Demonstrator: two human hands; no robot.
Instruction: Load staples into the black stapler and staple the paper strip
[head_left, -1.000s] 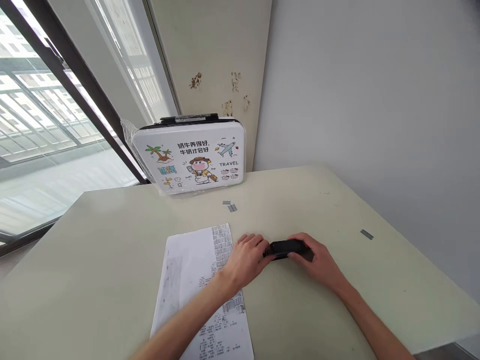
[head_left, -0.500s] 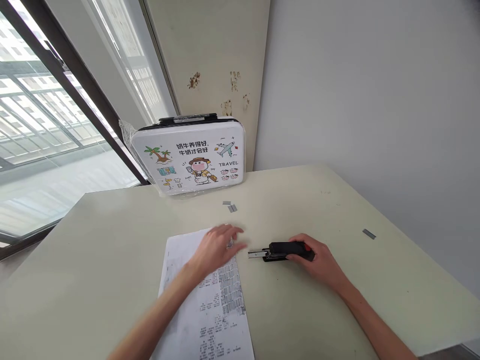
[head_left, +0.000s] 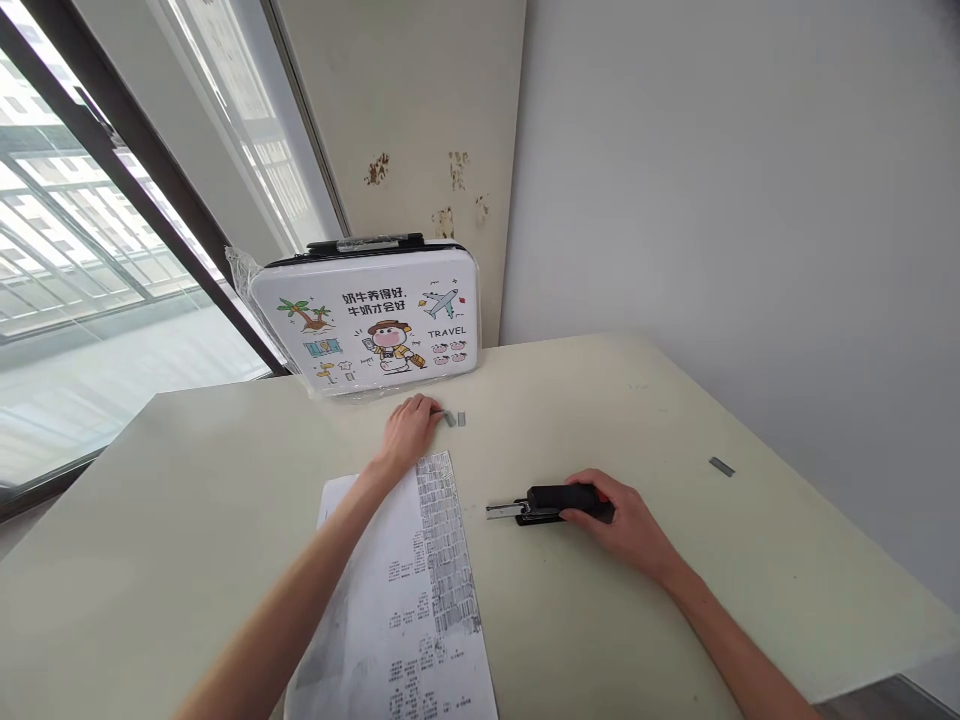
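My left hand [head_left: 411, 432] reaches past the top of the printed sheets [head_left: 375, 600], its fingers closed in a pinch at a strip of staples on the table. Beside the fingertips lies a small grey staple strip [head_left: 461, 419]. My right hand [head_left: 619, 515] is wrapped around the rear of a black stapler [head_left: 562, 498], which lies on the table to the right of the paper. The stapler's metal staple tray [head_left: 502, 511] sticks out toward the left. My left forearm covers part of the sheets.
A white cartoon-printed case [head_left: 367, 330] in clear plastic wrap stands at the back of the pale table [head_left: 637, 420]. Another staple strip [head_left: 721, 466] lies at the right. A grey wall [head_left: 735, 200] borders the right side; a window [head_left: 112, 260] is at the left.
My left hand has moved away from the stapler's front, up and left to the staple strips, and its fingers have closed. One strip has shifted. My right hand still holds the stapler.
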